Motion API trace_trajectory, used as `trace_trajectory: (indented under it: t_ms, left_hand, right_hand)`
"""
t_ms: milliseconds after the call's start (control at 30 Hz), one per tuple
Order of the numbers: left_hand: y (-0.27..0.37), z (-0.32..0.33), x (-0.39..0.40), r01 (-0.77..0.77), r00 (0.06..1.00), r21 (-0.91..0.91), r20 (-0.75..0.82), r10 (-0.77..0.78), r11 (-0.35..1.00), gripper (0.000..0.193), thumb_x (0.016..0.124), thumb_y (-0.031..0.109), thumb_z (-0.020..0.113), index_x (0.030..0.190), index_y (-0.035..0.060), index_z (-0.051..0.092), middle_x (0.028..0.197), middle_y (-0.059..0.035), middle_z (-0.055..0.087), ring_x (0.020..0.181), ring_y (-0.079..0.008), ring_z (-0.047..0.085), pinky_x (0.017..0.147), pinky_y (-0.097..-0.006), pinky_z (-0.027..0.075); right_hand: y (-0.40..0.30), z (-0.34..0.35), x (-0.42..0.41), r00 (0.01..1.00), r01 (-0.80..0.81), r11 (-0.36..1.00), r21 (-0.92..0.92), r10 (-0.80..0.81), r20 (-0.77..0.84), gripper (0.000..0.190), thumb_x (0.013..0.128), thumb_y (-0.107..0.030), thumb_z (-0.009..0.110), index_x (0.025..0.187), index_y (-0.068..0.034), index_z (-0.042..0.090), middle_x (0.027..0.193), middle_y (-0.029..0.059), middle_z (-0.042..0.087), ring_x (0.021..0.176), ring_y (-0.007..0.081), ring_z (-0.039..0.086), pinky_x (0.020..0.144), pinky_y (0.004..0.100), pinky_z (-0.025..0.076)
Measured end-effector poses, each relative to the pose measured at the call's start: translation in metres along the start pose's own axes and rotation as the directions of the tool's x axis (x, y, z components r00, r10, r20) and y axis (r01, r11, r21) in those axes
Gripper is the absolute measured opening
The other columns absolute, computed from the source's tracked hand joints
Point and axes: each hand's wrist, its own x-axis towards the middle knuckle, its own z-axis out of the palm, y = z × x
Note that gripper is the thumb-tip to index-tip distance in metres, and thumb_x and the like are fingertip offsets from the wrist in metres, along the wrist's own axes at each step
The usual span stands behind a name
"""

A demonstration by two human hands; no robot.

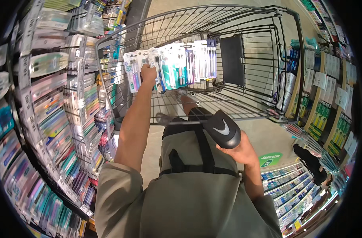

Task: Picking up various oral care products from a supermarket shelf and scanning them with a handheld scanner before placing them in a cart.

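Observation:
My left hand (148,73) reaches over the side of a wire shopping cart (181,121), its fingers closed on a blister-packed toothbrush (160,70). On both sides of that pack, a row of other toothbrush packs (201,59) fills part of the basket, with white, teal and purple colours showing. At my right hip, my right hand (242,150) grips a black object (222,129) bearing a Nike swoosh. Its rounded end faces me; what kind of object it is, I cannot tell. The fingers under it are partly hidden.
Shelves of packaged toothbrushes (52,119) stand close on my left. A black flap (233,61) hangs inside the cart. To the right is another display rack (318,101) with price tags. A person in black (310,163) is farther off, near a green floor sticker (269,159).

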Motion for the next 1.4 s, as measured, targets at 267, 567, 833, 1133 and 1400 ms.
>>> trace_trajectory:
  t_ms: [267,567,833,1133,1400]
  left_hand:
    - [-0.014,0.033,0.036,-0.042,0.999,0.195,0.001,0.043,0.980,0.021,0.083,0.005,0.069,0.103,-0.0012,0.065,0.090,-0.0136,0.070,0.084,-0.0256,0.067,0.076,-0.0380,0.053]
    - [0.036,-0.016,0.001,-0.021,0.969,-0.246,0.233,0.080,0.969,0.033,0.098,-0.001,0.050,0.130,0.0000,0.053,0.121,-0.0111,0.066,0.104,-0.0168,0.064,0.082,-0.0277,0.052]
    - [0.100,-0.099,-0.119,-0.235,0.970,-0.265,-0.002,0.244,0.935,0.022,0.100,0.006,0.056,0.118,-0.0037,0.062,0.104,-0.0089,0.071,0.093,-0.0167,0.067,0.083,-0.0299,0.052]
    - [0.059,-0.118,-0.248,-0.626,0.654,0.538,-0.032,0.756,0.565,0.010,0.089,0.012,0.068,0.098,0.0084,0.071,0.085,-0.0073,0.071,0.083,-0.0263,0.066,0.083,-0.0408,0.042]
    - [0.078,-0.101,-0.240,-0.592,0.616,0.607,-0.085,0.783,0.531,0.003,0.085,0.013,0.065,0.086,0.0115,0.067,0.074,-0.0059,0.066,0.071,-0.0248,0.063,0.079,-0.0424,0.040]
  right_hand:
    - [-0.002,-0.032,0.030,0.999,-0.049,0.997,-0.064,0.050,0.002,0.054,0.076,-0.004,0.084,0.124,0.001,0.060,0.111,0.0084,0.069,0.099,0.0154,0.064,0.090,0.0317,0.051]
    - [0.003,-0.042,0.052,0.997,0.019,0.996,0.082,-0.025,0.077,0.046,0.079,-0.008,0.083,0.118,0.001,0.061,0.105,0.0072,0.069,0.096,0.0155,0.064,0.087,0.0318,0.052]
    - [-0.021,-0.044,0.061,0.992,0.082,0.997,-0.016,-0.080,0.098,0.053,0.079,-0.005,0.083,0.126,0.001,0.058,0.113,0.0082,0.068,0.101,0.0149,0.062,0.092,0.0324,0.052]
    - [-0.009,-0.041,0.068,0.992,0.054,0.998,0.024,-0.057,0.109,0.046,0.082,-0.003,0.081,0.123,0.001,0.059,0.110,0.0035,0.067,0.100,0.0111,0.059,0.092,0.0293,0.049]
    - [0.002,-0.043,0.090,0.988,0.079,0.996,-0.050,-0.072,0.137,0.038,0.083,0.000,0.076,0.118,0.002,0.060,0.105,0.0001,0.065,0.095,0.0092,0.056,0.088,0.0266,0.047]
